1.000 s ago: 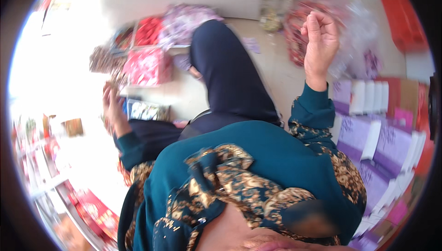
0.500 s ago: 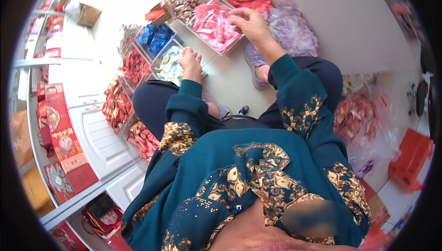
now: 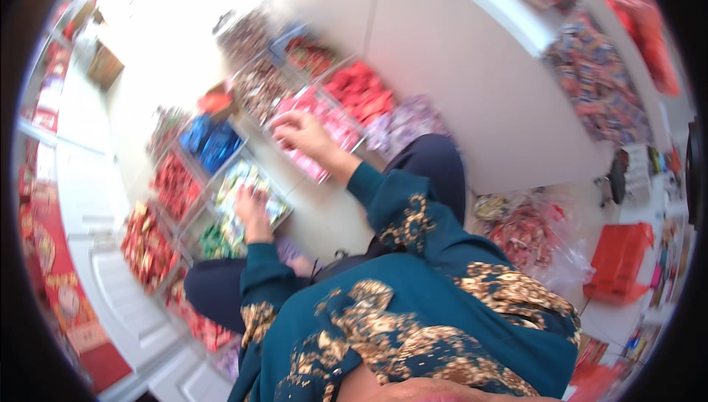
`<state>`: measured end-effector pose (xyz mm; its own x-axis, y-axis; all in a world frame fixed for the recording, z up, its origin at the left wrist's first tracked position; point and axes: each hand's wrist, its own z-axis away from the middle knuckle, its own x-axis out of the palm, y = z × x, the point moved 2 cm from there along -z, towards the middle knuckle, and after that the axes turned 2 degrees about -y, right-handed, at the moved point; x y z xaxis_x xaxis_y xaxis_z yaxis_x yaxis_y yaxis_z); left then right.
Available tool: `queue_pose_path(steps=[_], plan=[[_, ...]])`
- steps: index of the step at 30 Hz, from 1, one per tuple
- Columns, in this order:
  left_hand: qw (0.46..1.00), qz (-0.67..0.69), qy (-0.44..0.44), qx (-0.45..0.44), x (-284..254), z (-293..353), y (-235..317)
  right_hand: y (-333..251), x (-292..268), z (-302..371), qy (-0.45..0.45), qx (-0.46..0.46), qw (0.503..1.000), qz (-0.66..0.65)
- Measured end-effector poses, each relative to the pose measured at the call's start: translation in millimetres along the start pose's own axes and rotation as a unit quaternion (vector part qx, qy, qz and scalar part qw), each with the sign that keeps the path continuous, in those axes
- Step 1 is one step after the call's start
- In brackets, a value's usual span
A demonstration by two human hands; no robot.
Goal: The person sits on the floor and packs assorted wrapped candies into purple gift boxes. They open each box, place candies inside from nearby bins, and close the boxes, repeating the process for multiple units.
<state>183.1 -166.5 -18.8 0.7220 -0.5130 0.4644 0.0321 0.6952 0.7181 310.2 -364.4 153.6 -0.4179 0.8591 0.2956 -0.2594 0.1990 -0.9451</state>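
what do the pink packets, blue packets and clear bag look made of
Pink packets: maybe plastic film from light patches; blur hides finish.
Blue packets: probably glossy film or foil, given pale highlights.
Clear bag: likely thin plastic, transparent and crumpled.

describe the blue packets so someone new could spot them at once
Start at the white cabinet on the left and go right to the left hand, at the pale packets. Up and left of that hand are the blue packets. Their deep blue sets them apart from the pale and red packets beside them.
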Motion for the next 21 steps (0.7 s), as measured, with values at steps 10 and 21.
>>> queue_pose_path(steps=[10, 21], plan=[[0.991, 0.040, 0.126, 0.024, 9.7, -9.0, 26.2, -246.5, -61.1, 97.9, 0.042, -0.240, 0.960, 0.137], [0.989, 0.068, 0.128, 0.033, 51.3, -21.7, 15.2, -452.7, -185.1, 371.7, 0.313, -0.577, 0.653, 0.378]])
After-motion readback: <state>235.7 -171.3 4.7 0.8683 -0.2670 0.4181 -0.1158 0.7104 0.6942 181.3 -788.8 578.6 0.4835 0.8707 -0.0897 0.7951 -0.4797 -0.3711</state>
